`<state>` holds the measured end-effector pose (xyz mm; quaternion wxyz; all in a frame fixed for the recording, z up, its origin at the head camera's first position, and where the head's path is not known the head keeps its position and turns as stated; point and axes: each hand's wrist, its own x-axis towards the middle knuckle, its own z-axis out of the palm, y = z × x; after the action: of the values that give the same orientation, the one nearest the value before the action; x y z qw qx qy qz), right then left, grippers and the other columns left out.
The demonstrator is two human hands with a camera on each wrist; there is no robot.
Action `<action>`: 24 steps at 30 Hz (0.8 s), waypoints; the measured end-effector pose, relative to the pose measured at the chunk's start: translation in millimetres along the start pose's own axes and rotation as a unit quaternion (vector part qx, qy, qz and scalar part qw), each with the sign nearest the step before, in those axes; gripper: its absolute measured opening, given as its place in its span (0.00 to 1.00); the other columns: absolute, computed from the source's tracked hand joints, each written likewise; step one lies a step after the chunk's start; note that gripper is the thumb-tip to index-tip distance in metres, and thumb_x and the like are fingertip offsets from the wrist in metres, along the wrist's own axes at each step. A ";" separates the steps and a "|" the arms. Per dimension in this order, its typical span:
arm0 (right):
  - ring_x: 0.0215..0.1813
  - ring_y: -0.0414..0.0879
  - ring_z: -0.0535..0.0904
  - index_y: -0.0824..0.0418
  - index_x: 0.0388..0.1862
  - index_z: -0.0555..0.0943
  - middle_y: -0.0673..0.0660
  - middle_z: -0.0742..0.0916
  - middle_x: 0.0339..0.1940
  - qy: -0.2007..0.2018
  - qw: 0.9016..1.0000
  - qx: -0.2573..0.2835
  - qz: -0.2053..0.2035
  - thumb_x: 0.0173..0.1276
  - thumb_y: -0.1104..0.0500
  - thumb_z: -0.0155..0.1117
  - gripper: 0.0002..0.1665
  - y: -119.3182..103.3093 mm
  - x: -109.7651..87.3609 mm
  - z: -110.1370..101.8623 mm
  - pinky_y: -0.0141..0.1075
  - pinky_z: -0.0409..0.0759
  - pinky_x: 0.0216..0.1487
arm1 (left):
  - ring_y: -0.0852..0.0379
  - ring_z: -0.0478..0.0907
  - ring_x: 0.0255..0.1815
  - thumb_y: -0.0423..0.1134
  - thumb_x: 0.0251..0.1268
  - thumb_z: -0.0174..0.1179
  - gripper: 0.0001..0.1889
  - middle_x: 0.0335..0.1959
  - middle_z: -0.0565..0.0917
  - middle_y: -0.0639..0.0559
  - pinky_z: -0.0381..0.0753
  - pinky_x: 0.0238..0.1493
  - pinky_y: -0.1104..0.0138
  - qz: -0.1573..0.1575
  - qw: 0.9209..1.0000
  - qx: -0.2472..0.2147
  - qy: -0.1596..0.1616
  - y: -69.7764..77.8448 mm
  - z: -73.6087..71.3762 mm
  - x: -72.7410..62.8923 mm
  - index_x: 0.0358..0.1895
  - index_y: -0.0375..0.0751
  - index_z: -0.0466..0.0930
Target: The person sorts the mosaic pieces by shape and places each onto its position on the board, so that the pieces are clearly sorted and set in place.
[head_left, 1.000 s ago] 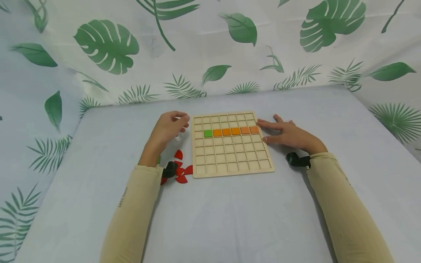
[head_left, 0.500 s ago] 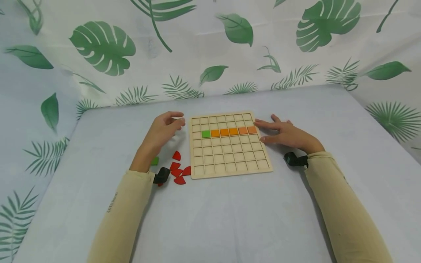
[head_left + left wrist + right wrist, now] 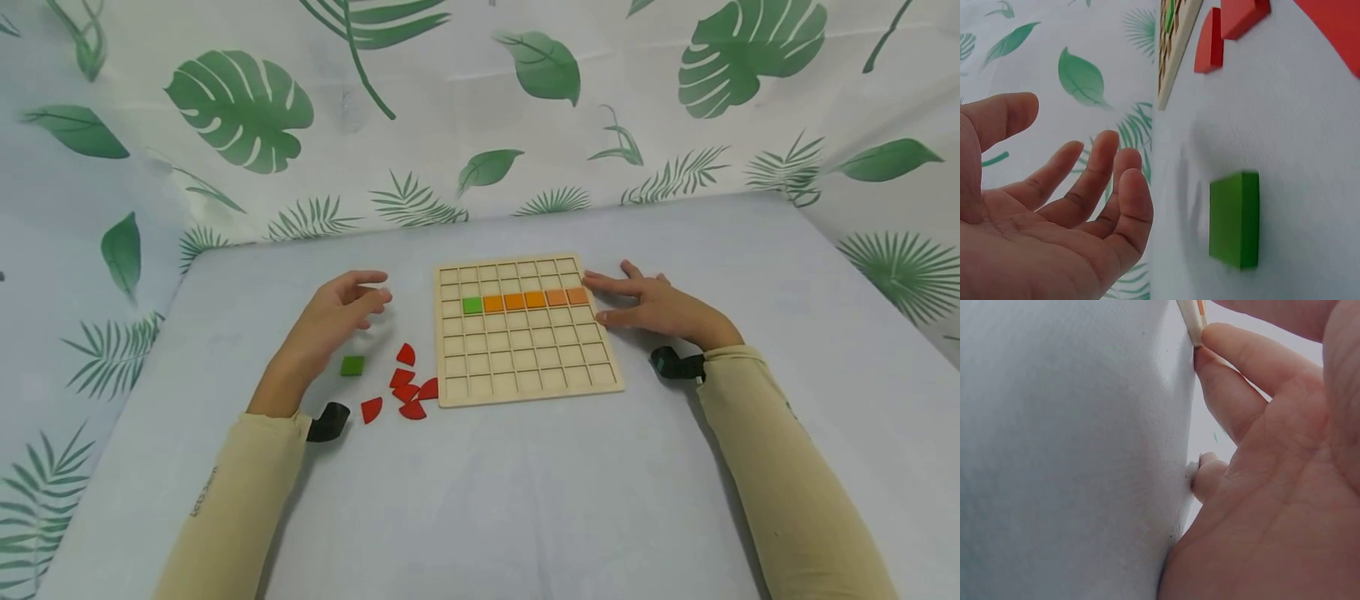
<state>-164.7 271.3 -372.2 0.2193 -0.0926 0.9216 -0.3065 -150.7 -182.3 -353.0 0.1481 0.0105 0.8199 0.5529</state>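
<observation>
A square wooden grid board [image 3: 532, 337] lies on the table, one row partly filled with a green tile [image 3: 472, 305] and several orange tiles [image 3: 513, 301]. My right hand [image 3: 651, 308] rests at the board's right edge, fingers spread and fingertips touching the rim. Left of the board, my left hand [image 3: 324, 321] hovers over the table with relaxed fingers and nothing in them. A loose green square tile [image 3: 1234, 220] lies below that hand in the left wrist view. Several red quarter-round pieces [image 3: 406, 392] are scattered between the green tile and the board.
A white cloth covers the table [image 3: 480, 500]. Behind it hangs a leaf-patterned curtain [image 3: 420, 100]. One red piece [image 3: 428, 389] lies against the board's left edge. A dark wrist camera [image 3: 328, 422] sits on the left sleeve.
My left hand has moved left and toward me, away from the board, uncovering the loose green tile and a red piece. The right hand stays at the board's edge.
</observation>
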 end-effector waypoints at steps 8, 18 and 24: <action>0.82 0.79 0.22 0.51 0.88 0.61 0.73 0.39 0.87 -0.001 1.000 0.003 -0.004 0.77 0.41 0.68 0.47 1.7 0.4 0.0 0.76 0.22 0.73 | 0.40 0.76 0.64 0.50 0.82 0.59 0.31 0.69 0.77 0.38 0.75 0.65 0.51 -0.001 1.000 0.029 -0.012 -10.7 -13.9 -10.3 0.81 0.40 0.67; 0.82 0.79 0.22 0.51 0.88 0.61 0.73 0.39 0.87 -0.001 1.000 -0.006 0.001 0.77 0.41 0.68 0.48 1.4 2.9 -0.1 0.77 0.23 0.73 | 0.41 0.76 0.60 0.51 0.82 0.60 0.28 0.66 0.78 0.40 0.76 0.59 0.52 -0.005 0.994 0.103 -0.035 -23.7 -21.4 -11.5 0.76 0.42 0.73; 0.82 0.79 0.22 0.50 0.88 0.61 0.73 0.39 0.87 0.001 1.000 -0.002 0.000 0.76 0.41 0.68 0.48 1.8 2.0 0.5 0.77 0.23 0.72 | 0.41 0.76 0.60 0.51 0.82 0.60 0.27 0.65 0.80 0.40 0.77 0.60 0.51 0.005 0.990 0.130 -0.048 -26.9 -23.8 -11.6 0.73 0.40 0.75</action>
<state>-166.2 271.8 -374.3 0.2177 -0.0928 0.9225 -0.3051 -141.7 -216.4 -366.6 0.1818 0.0602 0.8769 0.4408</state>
